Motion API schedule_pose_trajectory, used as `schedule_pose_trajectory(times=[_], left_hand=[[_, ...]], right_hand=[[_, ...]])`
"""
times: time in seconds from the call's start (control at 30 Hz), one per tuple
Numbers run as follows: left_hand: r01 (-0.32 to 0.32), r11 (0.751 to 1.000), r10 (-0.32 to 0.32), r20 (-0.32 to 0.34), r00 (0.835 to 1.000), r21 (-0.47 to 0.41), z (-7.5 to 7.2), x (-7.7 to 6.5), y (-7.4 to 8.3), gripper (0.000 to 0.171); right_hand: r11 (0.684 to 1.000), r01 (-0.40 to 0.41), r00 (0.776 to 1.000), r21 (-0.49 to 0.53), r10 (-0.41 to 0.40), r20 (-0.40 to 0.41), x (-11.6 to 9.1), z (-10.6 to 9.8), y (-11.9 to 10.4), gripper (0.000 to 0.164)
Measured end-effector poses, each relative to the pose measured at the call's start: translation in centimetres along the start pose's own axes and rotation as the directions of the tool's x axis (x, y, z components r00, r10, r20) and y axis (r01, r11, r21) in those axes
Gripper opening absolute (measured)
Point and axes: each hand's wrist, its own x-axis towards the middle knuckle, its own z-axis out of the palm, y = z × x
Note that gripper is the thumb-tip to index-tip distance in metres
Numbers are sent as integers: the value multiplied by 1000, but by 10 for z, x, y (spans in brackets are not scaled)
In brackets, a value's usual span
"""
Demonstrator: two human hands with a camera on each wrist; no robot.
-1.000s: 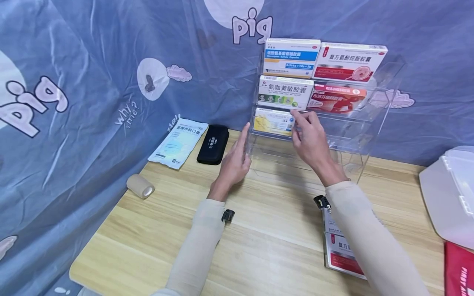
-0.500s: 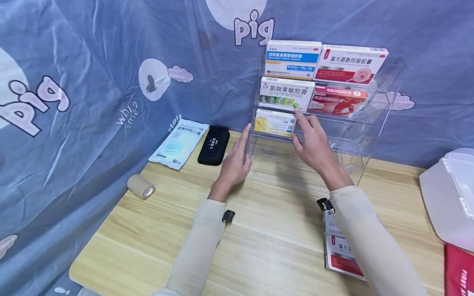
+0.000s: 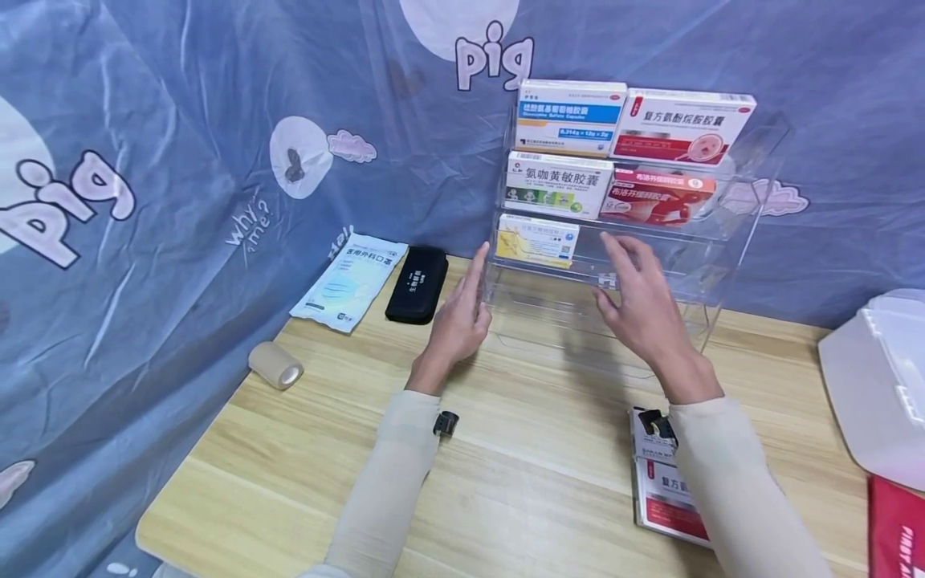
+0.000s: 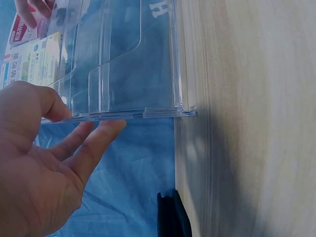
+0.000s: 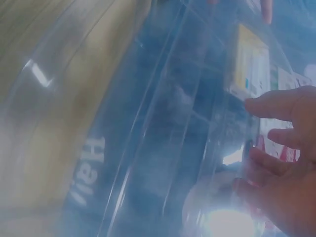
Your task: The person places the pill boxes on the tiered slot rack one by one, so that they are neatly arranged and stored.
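Note:
A clear acrylic display rack [image 3: 549, 321] holds medicine boxes on its tiers. My left hand [image 3: 457, 323] is at the rack's left side; in the left wrist view its thumb and fingers [image 4: 106, 136] pinch the side panel. My right hand [image 3: 646, 309] is in front of the lower tier, fingers spread and holding nothing. Left of it on that tier stands a yellow-and-white medicine box [image 3: 536, 241]. Above are a white-and-green box [image 3: 556, 186] and a red box [image 3: 658, 197]. The top tier carries a blue-and-white box [image 3: 571, 119] and a white-and-red box [image 3: 682, 127].
Medicine boxes [image 3: 668, 498] lie on the table [image 3: 289, 474] partly under my right forearm. At left are a mask packet [image 3: 348, 281], a black case [image 3: 417, 283] and a tan bandage roll [image 3: 275, 365]. A white bin [image 3: 867, 385] and red pouch [image 3: 896, 522] stand right.
My right hand has let go of the yellow-and-white box's right end and moved right and down from it. The box stays on the lower tier. My left hand has kept its place.

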Motion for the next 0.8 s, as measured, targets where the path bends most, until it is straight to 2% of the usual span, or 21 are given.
schedule_pose_trajectory(times=[0.3,0.47,0.63,0.8], left_hand=[[-9,1000,9,-10,1000,-8,3,-1,1,102],[4,1000,-4,8,1000,-25,5,-3,0,102],[-21,1000,21,5,1000,-18,3,-1,1,100],[-16,1000,16,-1,1000,-13,1,0,0,100]], right_hand=[[999,-5,999,-37,6,34,-28,-20,10,76],[995,40,995,-89,-32,90,-53,-34,15,74],[988,85,983,-131,-62,173,-81,-49,23,81],[986,104,972,-134,-73,223,-95,-64,32,74]])
